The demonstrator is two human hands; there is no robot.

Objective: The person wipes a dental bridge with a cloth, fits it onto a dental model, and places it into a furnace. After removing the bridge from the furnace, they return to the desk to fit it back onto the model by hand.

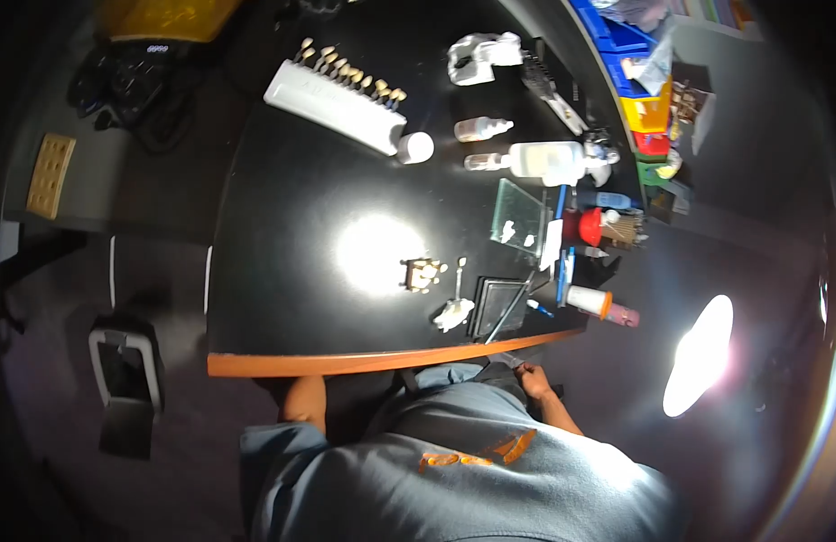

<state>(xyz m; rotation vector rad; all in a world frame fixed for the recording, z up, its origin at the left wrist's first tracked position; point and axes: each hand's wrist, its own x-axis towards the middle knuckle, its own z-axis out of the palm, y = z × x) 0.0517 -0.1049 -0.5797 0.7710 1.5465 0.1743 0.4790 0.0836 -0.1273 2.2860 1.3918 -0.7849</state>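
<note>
My right hand (532, 380) is below the table's front edge, beside my lap. Its fingers are curled together near a thin pale item (508, 360) that I cannot make out clearly. Of my left arm (305, 398) only the forearm shows; the hand is hidden under the tabletop. Above on the black table (292, 271), a small block with tooth-like pieces (424, 275) stands beside a bright glare spot. Near it are a crumpled white tissue (453, 314), a thin stick with a pale tip (459, 275) and a dark flat case (500, 305).
A white shade guide (335, 107) with tooth tabs lies at the back, beside a round white jar (415, 147). Dropper bottles (481, 129), a large clear bottle (546, 162) and a glass slab (517, 217) stand to the right. Colored bins (646, 115) line the far right.
</note>
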